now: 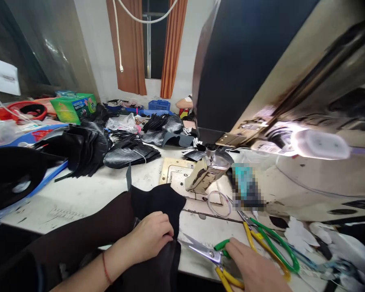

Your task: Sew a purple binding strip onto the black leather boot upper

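My left hand (153, 237), a red string at its wrist, presses curled fingers on a black shoe-upper-like piece (158, 200) at the table's front edge. The piece's dark flexible material drapes toward my lap. Just right of it, my right hand (251, 261) has its fingers closed at the green grip of a pair of scissors (211, 254). Their blades are parted and point left toward the black piece. Their yellow handles hang below. A second pair of scissors (273, 243) with green and yellow handles lies right of my right hand.
The sewing machine's post (203, 176) rises ahead, beneath its large head (243, 61) and a lit lamp (320, 144). Stacks of black pieces (130, 154) lie left. A tape roll (219, 203) and a pixelated object (247, 186) sit right. Another person's arm (185, 103) shows at the back.
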Tool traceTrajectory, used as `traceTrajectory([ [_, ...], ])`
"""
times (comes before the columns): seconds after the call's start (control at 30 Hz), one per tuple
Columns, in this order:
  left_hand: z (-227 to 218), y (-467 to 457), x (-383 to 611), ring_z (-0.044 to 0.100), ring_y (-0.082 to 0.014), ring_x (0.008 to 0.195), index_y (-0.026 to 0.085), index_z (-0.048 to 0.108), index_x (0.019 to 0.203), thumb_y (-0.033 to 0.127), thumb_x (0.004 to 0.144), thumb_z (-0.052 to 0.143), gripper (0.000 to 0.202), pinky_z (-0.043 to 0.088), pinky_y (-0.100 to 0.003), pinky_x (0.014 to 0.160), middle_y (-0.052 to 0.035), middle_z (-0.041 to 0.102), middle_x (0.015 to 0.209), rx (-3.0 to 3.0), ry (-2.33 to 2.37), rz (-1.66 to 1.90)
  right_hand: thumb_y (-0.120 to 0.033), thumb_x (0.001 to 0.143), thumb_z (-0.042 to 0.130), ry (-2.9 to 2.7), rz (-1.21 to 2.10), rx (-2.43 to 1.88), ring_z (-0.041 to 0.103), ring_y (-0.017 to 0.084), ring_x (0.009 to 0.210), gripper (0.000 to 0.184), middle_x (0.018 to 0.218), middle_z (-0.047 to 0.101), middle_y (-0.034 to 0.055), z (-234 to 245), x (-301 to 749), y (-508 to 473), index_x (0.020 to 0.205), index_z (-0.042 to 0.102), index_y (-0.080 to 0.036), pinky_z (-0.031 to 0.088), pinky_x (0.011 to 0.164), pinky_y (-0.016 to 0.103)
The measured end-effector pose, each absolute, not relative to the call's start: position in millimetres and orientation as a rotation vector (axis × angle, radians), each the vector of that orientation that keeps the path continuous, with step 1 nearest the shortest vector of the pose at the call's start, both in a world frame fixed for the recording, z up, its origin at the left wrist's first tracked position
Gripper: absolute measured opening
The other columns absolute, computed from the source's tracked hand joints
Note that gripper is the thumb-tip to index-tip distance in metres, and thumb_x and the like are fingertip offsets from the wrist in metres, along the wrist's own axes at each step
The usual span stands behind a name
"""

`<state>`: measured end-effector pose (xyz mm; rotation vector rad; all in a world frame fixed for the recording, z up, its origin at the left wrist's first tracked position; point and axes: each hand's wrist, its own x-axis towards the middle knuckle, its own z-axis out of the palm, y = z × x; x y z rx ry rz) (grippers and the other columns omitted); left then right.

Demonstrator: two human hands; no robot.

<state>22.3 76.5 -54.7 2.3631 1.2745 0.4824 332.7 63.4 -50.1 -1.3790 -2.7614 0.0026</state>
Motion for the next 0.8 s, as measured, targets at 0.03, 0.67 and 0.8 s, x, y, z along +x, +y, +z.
traceTrajectory([
  [0.03, -54.9, 76.4, 22.3, 0.057, -0.0153, 0.082, 0.02, 0.065, 0.086, 0.014, 0.088, 0.062, 0.007, 0.046, -0.027, 0.075, 0.0002, 0.065, 0.087, 2.372, 1.277, 0.488, -0.014, 0.067, 0.065, -2.784, -0.01, -1.377, 0.066, 0.027, 0.08, 0.027, 0.091, 0.065, 0.0081, -46.9, 327.2, 67.2, 0.092, 0.057, -0.02, 0.052, 0.06, 0.035],
  [0.67, -59.4, 72.0, 23.6, 0.054, -0.0152, 0.079, 0.018, 0.058, 0.08, 0.007, 0.087, 0.053, 0.015, 0.044, -0.027, 0.069, -0.0004, 0.061, 0.083, 2.401, 1.302, 0.555, -0.011, 0.068, 0.062, -2.897, 0.094, -1.37, 0.057, 0.021, 0.058, 0.018, 0.073, 0.059, 0.0, -35.2, 308.4, 78.9, 0.075, 0.051, -0.024, 0.025, 0.052, 0.033],
  [0.8, -60.4, 72.3, 22.9, 0.053, -0.015, 0.079, 0.019, 0.057, 0.081, 0.005, 0.086, 0.052, 0.015, 0.042, -0.027, 0.068, 0.0001, 0.06, 0.085, 2.348, 1.29, 0.556, -0.012, 0.059, 0.066, -2.758, 0.077, -1.377, 0.051, 0.019, 0.065, 0.025, 0.08, 0.058, -0.0009, -40.6, 313.5, 75.3, 0.077, 0.052, -0.024, 0.026, 0.057, 0.033],
])
